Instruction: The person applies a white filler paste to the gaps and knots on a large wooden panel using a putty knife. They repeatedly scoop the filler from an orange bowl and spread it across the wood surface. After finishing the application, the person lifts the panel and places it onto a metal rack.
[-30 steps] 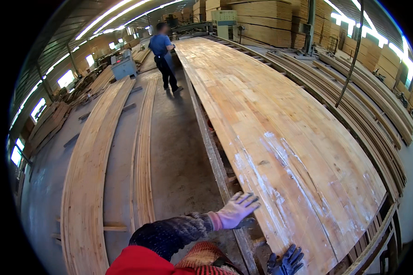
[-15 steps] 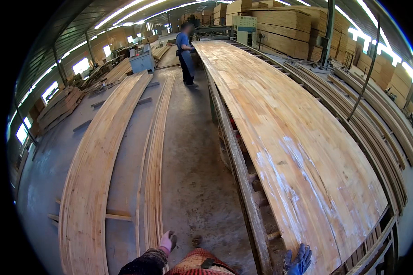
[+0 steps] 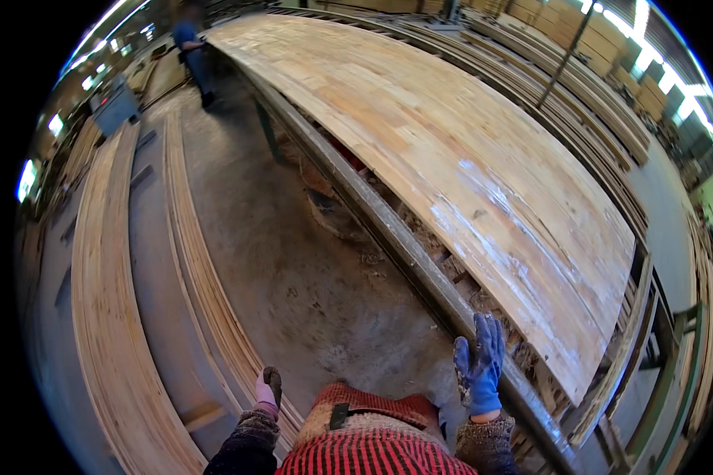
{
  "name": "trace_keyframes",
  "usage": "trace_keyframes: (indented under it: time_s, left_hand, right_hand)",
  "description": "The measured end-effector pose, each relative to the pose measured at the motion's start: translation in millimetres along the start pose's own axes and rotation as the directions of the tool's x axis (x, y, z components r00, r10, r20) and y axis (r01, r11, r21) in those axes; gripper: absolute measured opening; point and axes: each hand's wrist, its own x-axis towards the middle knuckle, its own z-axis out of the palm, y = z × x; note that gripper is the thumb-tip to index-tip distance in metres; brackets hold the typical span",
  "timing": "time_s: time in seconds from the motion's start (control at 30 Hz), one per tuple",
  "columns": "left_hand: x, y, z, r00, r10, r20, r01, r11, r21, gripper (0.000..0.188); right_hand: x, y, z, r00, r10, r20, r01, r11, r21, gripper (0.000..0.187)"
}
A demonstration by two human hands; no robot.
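Observation:
A long panel (image 3: 420,119) of joined wood strips lies flat on a metal-edged stand, with white smears on its near part. My right hand (image 3: 481,364) wears a blue glove with pale stains. Its fingers are spread over the stand's metal rail (image 3: 356,190), beside the panel's near corner, and nothing is in them; whether it touches the rail I cannot tell. On my left, my left hand (image 3: 268,386), in a pink glove with dark fingers, is held above the floor near some narrow wood strips (image 3: 202,261). It looks loosely open and holds nothing.
A wide stack of boards (image 3: 99,317) lies on the floor at the left. Another person (image 3: 194,55) in blue stands by the panel's far end, near a grey machine (image 3: 115,107). Long timbers (image 3: 562,103) lie beyond the panel, with a thin pole (image 3: 566,55) among them.
My right hand has lifted off the panel and moved over the rail. My left hand has shifted slightly left and up. The view has turned right and down.

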Motion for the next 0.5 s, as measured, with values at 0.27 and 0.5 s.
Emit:
trace_keyframes:
  time_s: [0.27, 0.5]
  left_hand:
    - [93, 18, 15, 0.958, -0.284, 0.03, 0.285, 0.94, -0.188, 0.02]
    - [117, 58, 66, 0.998, 0.012, 0.064, -0.017, 0.998, 0.067, 0.011]
  right_hand:
    - [48, -18, 24, 0.993, 0.114, -0.032, -0.117, 0.985, -0.125, 0.049]
    - [153, -16, 94, 0.999, 0.021, -0.046, -0.02, 1.0, 0.02, 0.05]
